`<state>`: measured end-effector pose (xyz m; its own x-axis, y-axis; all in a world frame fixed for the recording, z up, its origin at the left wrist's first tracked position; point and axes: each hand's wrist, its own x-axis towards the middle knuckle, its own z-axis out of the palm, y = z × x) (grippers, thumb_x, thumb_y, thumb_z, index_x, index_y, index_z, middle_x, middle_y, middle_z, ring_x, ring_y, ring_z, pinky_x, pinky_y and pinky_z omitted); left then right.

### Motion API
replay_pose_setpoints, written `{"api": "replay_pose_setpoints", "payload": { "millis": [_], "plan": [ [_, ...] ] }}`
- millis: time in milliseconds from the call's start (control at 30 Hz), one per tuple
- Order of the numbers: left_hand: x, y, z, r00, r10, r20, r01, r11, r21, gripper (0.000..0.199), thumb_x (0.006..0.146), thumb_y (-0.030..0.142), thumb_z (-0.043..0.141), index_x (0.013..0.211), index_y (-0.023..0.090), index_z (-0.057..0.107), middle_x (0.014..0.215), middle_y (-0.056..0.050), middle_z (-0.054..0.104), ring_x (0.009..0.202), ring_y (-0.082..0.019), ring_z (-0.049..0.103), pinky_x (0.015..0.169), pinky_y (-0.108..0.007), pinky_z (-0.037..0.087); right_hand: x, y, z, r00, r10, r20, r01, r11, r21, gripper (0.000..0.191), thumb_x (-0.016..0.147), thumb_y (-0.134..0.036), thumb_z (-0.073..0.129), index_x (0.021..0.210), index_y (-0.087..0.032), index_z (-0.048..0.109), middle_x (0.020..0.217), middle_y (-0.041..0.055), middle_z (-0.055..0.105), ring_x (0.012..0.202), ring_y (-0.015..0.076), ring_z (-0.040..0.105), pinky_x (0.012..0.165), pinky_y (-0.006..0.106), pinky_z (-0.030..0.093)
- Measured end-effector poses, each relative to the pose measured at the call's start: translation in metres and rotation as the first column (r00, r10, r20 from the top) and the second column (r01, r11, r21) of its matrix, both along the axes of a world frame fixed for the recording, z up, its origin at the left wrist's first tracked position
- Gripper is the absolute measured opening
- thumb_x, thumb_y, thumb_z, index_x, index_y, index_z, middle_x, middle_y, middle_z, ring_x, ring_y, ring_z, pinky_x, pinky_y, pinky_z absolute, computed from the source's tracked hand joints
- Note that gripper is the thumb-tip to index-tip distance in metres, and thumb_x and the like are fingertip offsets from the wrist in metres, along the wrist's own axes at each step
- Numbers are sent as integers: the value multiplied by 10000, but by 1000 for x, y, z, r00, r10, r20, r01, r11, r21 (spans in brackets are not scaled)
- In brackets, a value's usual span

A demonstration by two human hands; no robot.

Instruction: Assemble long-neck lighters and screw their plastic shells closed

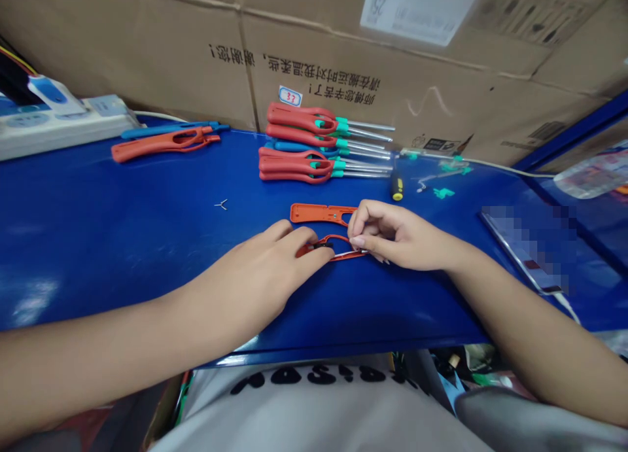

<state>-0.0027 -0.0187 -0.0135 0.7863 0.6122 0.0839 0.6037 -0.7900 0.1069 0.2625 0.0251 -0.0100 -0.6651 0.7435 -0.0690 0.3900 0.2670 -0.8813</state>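
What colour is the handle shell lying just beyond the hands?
The handle shell is orange, shown best in the head view.

Workshop-like assembly bench, blue tabletop (147, 256), stacked red-handled lighters (299, 144), loose orange casing (318, 213), screwdriver (397, 185), cardboard backing (161, 53)

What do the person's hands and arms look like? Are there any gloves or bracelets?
No gloves! The left hand and right hand are bare, and I can't see any rings, bracelets or a watch. Both forearms are uncovered. Grey cloth, perhaps a short sleeve, shows beside the right arm. The shirt is grey with chunky black lettering.
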Motion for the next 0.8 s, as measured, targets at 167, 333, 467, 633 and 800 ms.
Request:
{"api": "replay_pose_setpoints", "payload": {
  "millis": [167,333,467,633,800],
  "plan": [
    [0,0,-1,1000,12,-6,-12,1000,17,466,941,67,477,1353,262,571,1247,-86,588,1009,-267,525,865,-408,511,-4,0,-1,997,29,73,-37,992,117,114,928,-254,630,999,-185,574,730,-42,508,608,86,464,524,198,388],
    [1,0,-2,1000,1,-15,-1,999,34,455,927,57,489,1335,231,591,1254,-87,583,1011,-273,521,878,-425,520,-8,-2,1,985,59,159,-104,952,288,60,877,-123,633,916,-163,654,749,-19,545,638,89,490,561,201,417],
    [1,1,-2,1000,-18,-22,19,999,51,413,940,75,486,1310,215,605,1243,-92,585,988,-271,520,863,-428,528,-9,-3,4,976,86,202,-158,913,375,79,882,-96,623,865,-158,668,790,2,603,654,93,505,588,215,416],
    [0,0,0,998,-32,-58,35,997,62,393,921,67,501,1261,207,639,1224,-103,599,970,-272,532,824,-413,530,-9,-3,7,967,86,239,-182,891,416,94,908,-111,610,850,-163,663,816,15,642,674,107,537,624,236,422],
    [0,1,1,998,-27,-61,31,998,57,401,905,64,510,1248,216,652,1174,-99,618,949,-267,536,784,-390,525,-8,-5,8,965,124,232,-212,887,411,128,940,-136,569,949,-187,686,943,54,694,816,155,626,732,281,490]
  ]
}}
